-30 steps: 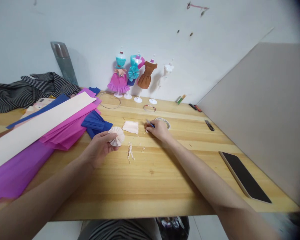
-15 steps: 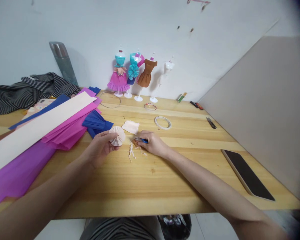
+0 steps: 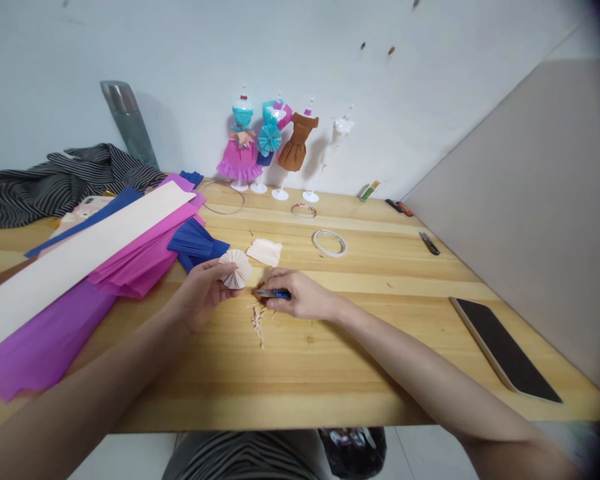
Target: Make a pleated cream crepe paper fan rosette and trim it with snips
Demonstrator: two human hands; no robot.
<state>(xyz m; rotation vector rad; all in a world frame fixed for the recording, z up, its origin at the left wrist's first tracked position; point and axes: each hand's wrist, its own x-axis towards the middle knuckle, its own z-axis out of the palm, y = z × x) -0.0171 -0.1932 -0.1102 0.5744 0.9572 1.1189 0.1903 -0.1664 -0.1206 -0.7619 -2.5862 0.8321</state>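
Pinched between the thumb and fingers of my left hand (image 3: 203,287) is a pale pink pleated paper rosette (image 3: 237,269), round like a fan and held above the table. My right hand (image 3: 305,295) is closed around blue-handled scissors (image 3: 275,293), their metal tips pointing left toward the rosette but apart from it. Brown scraps lie under the scissors, partly hidden by the hand. Just nearer to me are curled pale paper trimmings (image 3: 257,323). A small pale paper piece (image 3: 265,252) rests flat beyond both hands.
Crepe paper sheets (image 3: 65,333) and folded blue paper (image 3: 197,243) cover the left side. Several small dress forms (image 3: 297,143) stand along the wall. A white tape ring (image 3: 329,243), a cutter knife (image 3: 429,244) and a phone (image 3: 505,350) lie to the right. A grey bottle (image 3: 133,127) stands back left.
My right hand has moved slightly down and left with the scissors, which now show more clearly and point left. My left hand still holds the rosette. The trimmings have shifted slightly toward me.
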